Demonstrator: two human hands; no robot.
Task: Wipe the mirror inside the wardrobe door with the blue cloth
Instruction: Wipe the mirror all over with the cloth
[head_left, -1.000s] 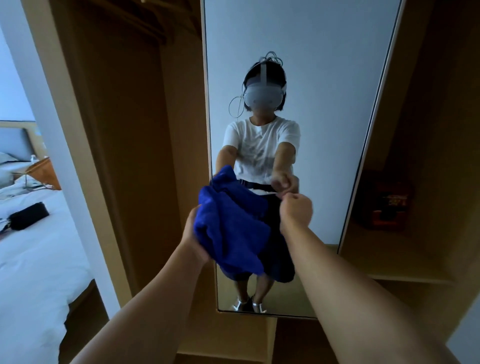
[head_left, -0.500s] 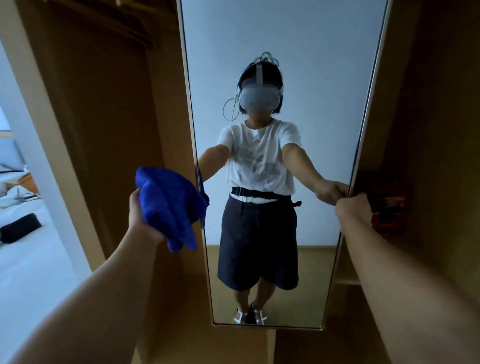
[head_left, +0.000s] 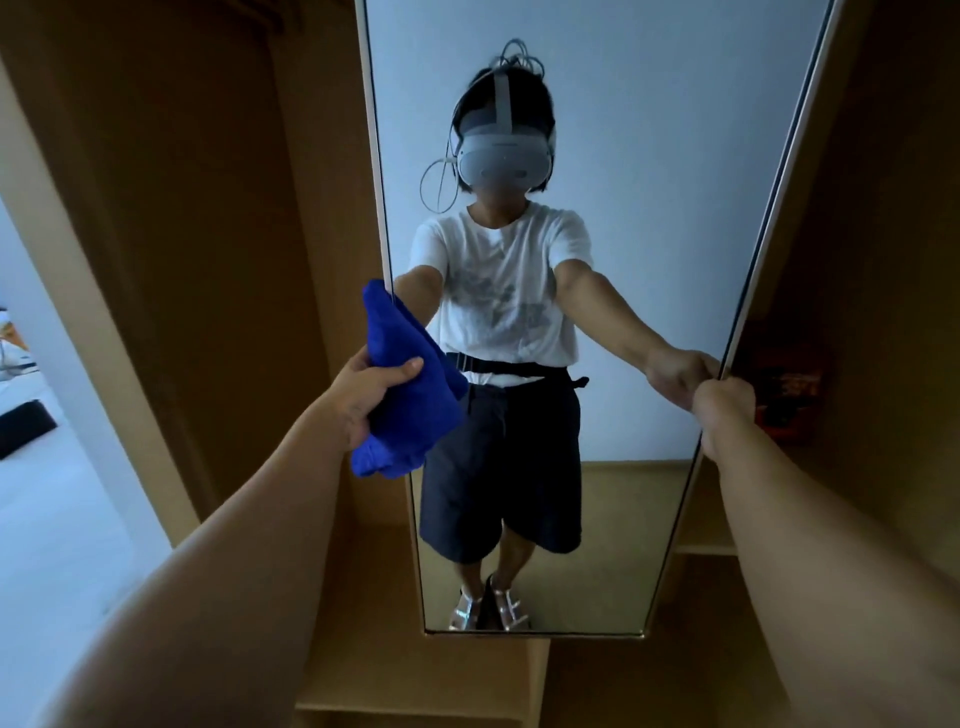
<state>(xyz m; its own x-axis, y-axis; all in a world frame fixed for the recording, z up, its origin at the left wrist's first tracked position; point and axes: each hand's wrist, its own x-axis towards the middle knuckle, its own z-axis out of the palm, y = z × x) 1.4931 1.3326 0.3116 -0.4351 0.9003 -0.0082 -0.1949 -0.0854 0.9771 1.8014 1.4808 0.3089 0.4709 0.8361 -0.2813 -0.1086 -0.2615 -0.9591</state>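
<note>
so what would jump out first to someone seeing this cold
The bunched blue cloth, gripped in the left hand at the tall mirror's left edge. Next, the right hand gripping the mirror's right edge, and the reflection of a person in a headset filling the glass.

The single head-worn view looks forward and slightly down from close range at a tall mirror filling twelve o'clock, wardrobe interior at ten and two, both forearms entering from five and seven o'clock.
</note>
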